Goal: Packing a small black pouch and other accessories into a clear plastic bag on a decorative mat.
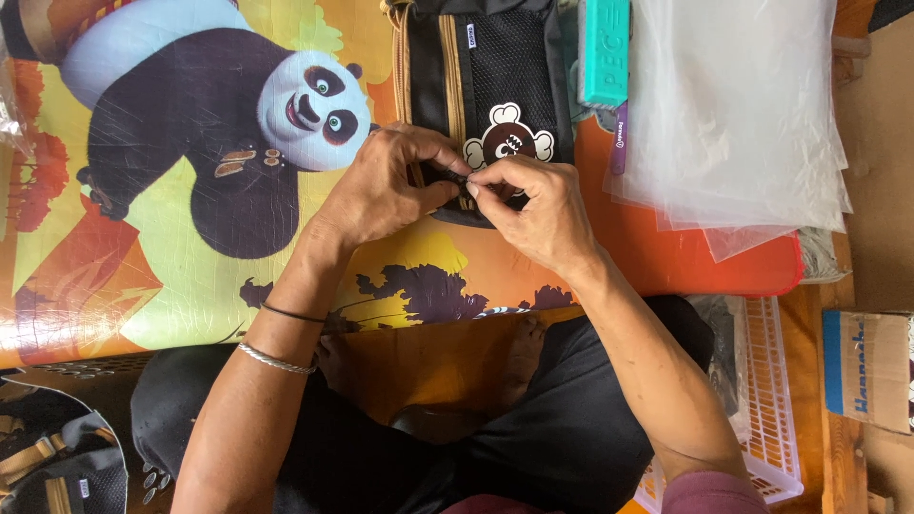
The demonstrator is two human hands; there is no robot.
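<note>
A black bag (pixel 486 67) with tan trim, a mesh pocket and a cartoon patch lies on a colourful mat (pixel 190 276) printed with a panda. My left hand (pixel 386 186) and my right hand (pixel 533 209) meet at the bag's near edge. Both pinch a small part there with thumb and forefinger, probably a zip pull; the fingers hide it. The left wrist wears a silver bangle and a thin black band. I sit cross-legged in dark trousers behind the mat.
A stack of clear plastic bags (pixel 743 114) lies at the right on the mat. A teal block (pixel 606 48) sits beside the bag. A white plastic basket (pixel 771 409) and a cardboard box (pixel 871 366) stand at lower right. Another black bag (pixel 57 466) is at lower left.
</note>
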